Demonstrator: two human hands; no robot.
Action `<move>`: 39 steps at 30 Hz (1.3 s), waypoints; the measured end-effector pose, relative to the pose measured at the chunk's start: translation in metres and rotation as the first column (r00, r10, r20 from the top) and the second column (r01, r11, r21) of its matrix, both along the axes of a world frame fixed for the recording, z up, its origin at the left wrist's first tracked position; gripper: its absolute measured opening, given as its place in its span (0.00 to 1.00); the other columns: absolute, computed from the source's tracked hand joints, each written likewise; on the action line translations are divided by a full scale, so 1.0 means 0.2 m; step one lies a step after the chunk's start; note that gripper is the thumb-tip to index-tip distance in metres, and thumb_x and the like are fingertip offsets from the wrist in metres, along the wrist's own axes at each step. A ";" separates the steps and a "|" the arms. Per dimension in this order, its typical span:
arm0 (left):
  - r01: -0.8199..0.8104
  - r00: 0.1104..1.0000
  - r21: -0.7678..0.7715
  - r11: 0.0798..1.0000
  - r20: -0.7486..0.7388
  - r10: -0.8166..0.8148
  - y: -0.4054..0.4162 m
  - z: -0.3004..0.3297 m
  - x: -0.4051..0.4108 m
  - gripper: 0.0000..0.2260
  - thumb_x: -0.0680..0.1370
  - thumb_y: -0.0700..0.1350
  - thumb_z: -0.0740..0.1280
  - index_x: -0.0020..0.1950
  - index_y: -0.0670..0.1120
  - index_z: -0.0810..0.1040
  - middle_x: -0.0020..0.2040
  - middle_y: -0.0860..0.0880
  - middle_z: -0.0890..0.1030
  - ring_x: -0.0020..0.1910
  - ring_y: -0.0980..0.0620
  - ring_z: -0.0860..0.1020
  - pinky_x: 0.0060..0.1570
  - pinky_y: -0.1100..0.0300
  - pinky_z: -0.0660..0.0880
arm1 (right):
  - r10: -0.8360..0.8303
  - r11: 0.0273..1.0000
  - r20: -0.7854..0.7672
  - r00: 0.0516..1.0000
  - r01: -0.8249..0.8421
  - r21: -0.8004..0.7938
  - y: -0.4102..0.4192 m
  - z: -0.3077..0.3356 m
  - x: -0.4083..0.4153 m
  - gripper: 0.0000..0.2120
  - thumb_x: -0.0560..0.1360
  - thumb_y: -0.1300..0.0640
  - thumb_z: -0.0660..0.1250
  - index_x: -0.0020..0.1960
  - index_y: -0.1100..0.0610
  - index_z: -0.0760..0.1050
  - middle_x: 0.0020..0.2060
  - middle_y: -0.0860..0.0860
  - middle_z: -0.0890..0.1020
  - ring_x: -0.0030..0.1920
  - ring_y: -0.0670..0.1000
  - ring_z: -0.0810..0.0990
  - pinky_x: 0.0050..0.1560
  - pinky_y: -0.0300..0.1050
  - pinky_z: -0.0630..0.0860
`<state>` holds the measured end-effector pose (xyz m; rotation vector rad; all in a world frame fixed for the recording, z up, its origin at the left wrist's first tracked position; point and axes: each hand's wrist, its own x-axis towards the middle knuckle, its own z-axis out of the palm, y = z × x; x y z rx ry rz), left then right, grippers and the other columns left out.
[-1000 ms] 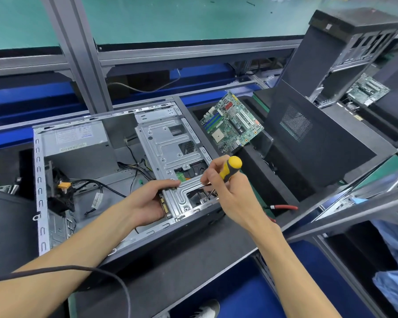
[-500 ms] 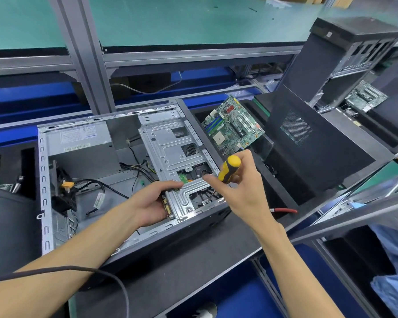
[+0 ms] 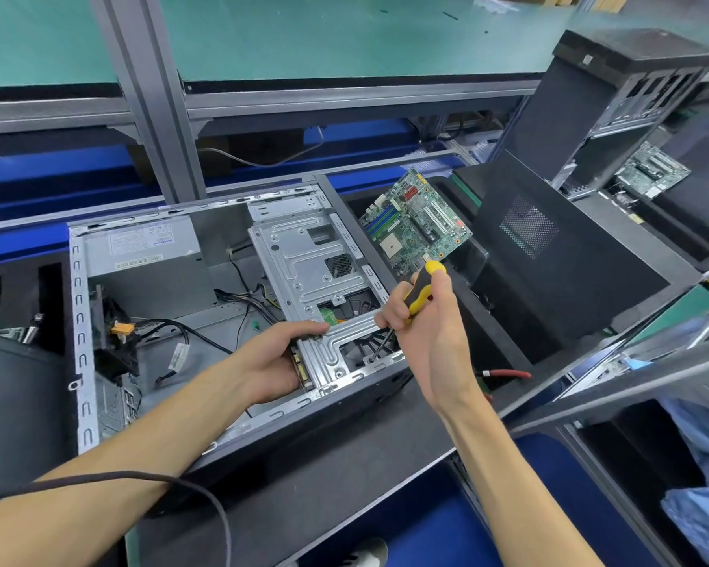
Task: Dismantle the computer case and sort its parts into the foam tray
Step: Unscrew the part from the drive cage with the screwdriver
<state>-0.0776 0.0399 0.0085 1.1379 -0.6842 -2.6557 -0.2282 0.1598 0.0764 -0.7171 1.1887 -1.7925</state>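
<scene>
Open case [image 3: 148, 304] lying on its side across the middle of the bench [image 3: 344, 476], near edge just back from the bench's front edge. Foam tray [image 3: 520, 345] just right of the case, toward the bench's right end; side panel [image 3: 549, 255] leaning upright in it, motherboard [image 3: 416, 223] propped in the slot at its far left corner. Power supply [image 3: 140, 255] seated in the case's far left corner, loose cables [image 3: 189, 333] trailing over the floor of the case. Drive cage [image 3: 316, 280] filling the case's right end, a fan [image 3: 365, 345] showing through its cut-outs.

Left hand [image 3: 271, 362] curled round the cage's near left corner, thumb over the top, fingers under, steadying it. Right hand [image 3: 430, 321] wrapped round the yellow and black handle of the screwdriver [image 3: 420, 288], shaft slanting down to the cage's near right corner, tip at or just above a screw [image 3: 370, 359] by the case's front rail; actual contact too small to tell.

Step in hand, by the look of it: freeing the cage. Motherboard and panel already sorted; power supply, cables and cage not yet out.

Next move calls for seating the tip square in the screw head, pressing down while turning, keeping the cage braced against twisting. Afterwards, lifting the cage clear of the cables and fan.
</scene>
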 end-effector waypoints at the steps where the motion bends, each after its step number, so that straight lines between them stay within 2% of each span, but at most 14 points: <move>1: 0.001 1.000 -0.005 1.000 0.004 -0.001 0.00 0.00 0.00 0.06 0.70 0.37 0.72 0.43 0.38 0.87 0.52 0.37 0.85 0.50 0.41 0.85 0.43 0.46 0.83 | -0.021 0.999 -0.008 1.000 0.022 0.033 -0.01 0.01 0.00 0.17 0.78 0.42 0.58 0.51 0.57 0.61 0.33 0.49 0.69 0.34 0.52 0.65 0.47 0.51 0.68; 4: 0.006 1.000 -0.014 1.000 0.004 -0.006 -0.01 -0.01 0.00 0.06 0.70 0.37 0.73 0.44 0.38 0.87 0.53 0.37 0.85 0.53 0.41 0.85 0.48 0.44 0.83 | -0.036 0.999 -0.030 0.999 0.036 0.010 -0.03 0.02 0.00 0.19 0.80 0.45 0.56 0.48 0.61 0.73 0.36 0.51 0.77 0.38 0.51 0.75 0.53 0.54 0.72; 6: 0.002 1.000 -0.012 1.000 0.004 -0.002 -0.01 -0.01 0.00 0.05 0.69 0.37 0.73 0.42 0.39 0.87 0.52 0.38 0.85 0.51 0.41 0.85 0.46 0.45 0.83 | -0.015 0.999 -0.040 0.999 0.014 -0.031 -0.02 0.04 0.00 0.21 0.82 0.48 0.54 0.41 0.54 0.80 0.35 0.50 0.78 0.37 0.49 0.75 0.53 0.53 0.71; 9: 0.002 1.000 -0.011 1.000 0.012 -0.002 0.00 -0.01 0.00 0.04 0.69 0.37 0.74 0.41 0.40 0.87 0.48 0.39 0.86 0.47 0.42 0.86 0.44 0.47 0.83 | 0.006 0.998 -0.012 1.000 -0.006 -0.062 -0.03 0.07 0.03 0.21 0.81 0.41 0.55 0.41 0.54 0.74 0.29 0.50 0.70 0.31 0.50 0.65 0.39 0.43 0.65; 11: 0.004 1.000 -0.016 1.000 0.016 -0.004 -0.01 -0.01 0.00 0.05 0.69 0.37 0.74 0.43 0.39 0.87 0.51 0.39 0.85 0.50 0.42 0.85 0.48 0.45 0.83 | 0.017 0.996 -0.020 1.000 -0.019 -0.088 -0.04 0.08 0.05 0.22 0.80 0.36 0.54 0.44 0.55 0.68 0.29 0.49 0.68 0.30 0.49 0.63 0.35 0.41 0.64; 14: 0.008 1.000 -0.016 1.000 0.012 -0.008 -0.01 0.00 0.00 0.05 0.69 0.37 0.74 0.42 0.40 0.87 0.52 0.39 0.85 0.50 0.42 0.85 0.52 0.44 0.82 | -0.059 0.996 -0.162 0.985 0.047 -0.074 -0.05 0.07 0.05 0.16 0.79 0.43 0.60 0.40 0.54 0.68 0.31 0.50 0.71 0.33 0.52 0.66 0.39 0.48 0.67; 17: 0.018 1.000 -0.025 1.000 0.013 -0.018 -0.01 0.00 0.00 0.04 0.68 0.38 0.74 0.41 0.41 0.87 0.50 0.41 0.84 0.50 0.43 0.84 0.58 0.43 0.79 | -0.120 0.993 -0.246 0.962 0.121 -0.010 -0.07 0.09 0.03 0.22 0.82 0.43 0.57 0.35 0.50 0.75 0.33 0.51 0.76 0.36 0.54 0.72 0.46 0.50 0.70; 19: 0.002 1.000 -0.014 1.000 0.024 -0.001 -0.01 0.00 0.00 0.06 0.68 0.38 0.75 0.44 0.40 0.86 0.53 0.40 0.82 0.55 0.42 0.81 0.61 0.43 0.77 | -0.116 0.993 -0.193 0.974 0.119 0.001 -0.08 0.11 0.03 0.23 0.83 0.42 0.54 0.36 0.51 0.76 0.30 0.50 0.73 0.31 0.51 0.70 0.40 0.46 0.71; 21: -0.007 1.000 -0.004 1.000 0.030 0.007 -0.01 0.00 0.00 0.07 0.68 0.37 0.75 0.46 0.39 0.86 0.54 0.40 0.82 0.55 0.42 0.82 0.57 0.44 0.80 | -0.093 0.996 -0.114 0.989 0.091 -0.017 -0.10 0.12 0.03 0.21 0.82 0.40 0.56 0.38 0.51 0.75 0.28 0.49 0.68 0.29 0.50 0.65 0.33 0.43 0.66; 24: -0.011 1.000 -0.006 1.000 0.020 0.011 0.00 0.00 0.00 0.05 0.69 0.37 0.74 0.43 0.40 0.88 0.50 0.40 0.85 0.48 0.43 0.85 0.50 0.46 0.83 | -0.105 0.994 -0.212 0.972 0.097 -0.050 -0.10 0.10 0.04 0.12 0.80 0.46 0.61 0.41 0.50 0.71 0.31 0.51 0.70 0.31 0.51 0.66 0.34 0.46 0.64; 27: -0.001 1.000 -0.024 1.000 0.031 0.002 0.00 0.01 0.00 0.04 0.68 0.39 0.74 0.40 0.41 0.88 0.46 0.42 0.85 0.46 0.45 0.84 0.56 0.46 0.80 | -0.150 0.988 -0.309 0.939 0.149 -0.028 -0.08 0.08 0.03 0.12 0.79 0.46 0.62 0.45 0.54 0.76 0.37 0.53 0.76 0.36 0.51 0.73 0.37 0.43 0.68; 30: 0.008 0.999 -0.020 1.000 0.033 -0.008 0.00 0.01 0.00 0.04 0.68 0.39 0.74 0.41 0.41 0.87 0.46 0.42 0.84 0.48 0.44 0.83 0.56 0.46 0.80 | -0.153 0.986 -0.249 0.956 0.164 0.022 -0.09 0.10 0.02 0.20 0.82 0.41 0.57 0.44 0.50 0.82 0.34 0.50 0.77 0.36 0.50 0.74 0.40 0.44 0.71; 34: -0.005 0.999 -0.012 1.000 0.038 0.005 0.00 0.01 0.00 0.04 0.68 0.39 0.74 0.41 0.41 0.87 0.48 0.42 0.83 0.53 0.43 0.80 0.61 0.46 0.77 | -0.131 0.991 -0.149 0.980 0.127 -0.040 -0.10 0.11 0.03 0.19 0.83 0.45 0.55 0.42 0.51 0.79 0.33 0.49 0.74 0.33 0.49 0.72 0.38 0.42 0.71; 39: 0.010 1.000 -0.026 1.000 0.029 -0.010 0.00 0.00 0.00 0.03 0.68 0.38 0.74 0.40 0.41 0.87 0.46 0.41 0.85 0.46 0.44 0.84 0.56 0.45 0.80 | -0.121 0.992 -0.175 0.977 0.111 -0.068 -0.08 0.11 0.03 0.20 0.85 0.48 0.54 0.42 0.51 0.78 0.34 0.48 0.74 0.33 0.49 0.71 0.37 0.42 0.70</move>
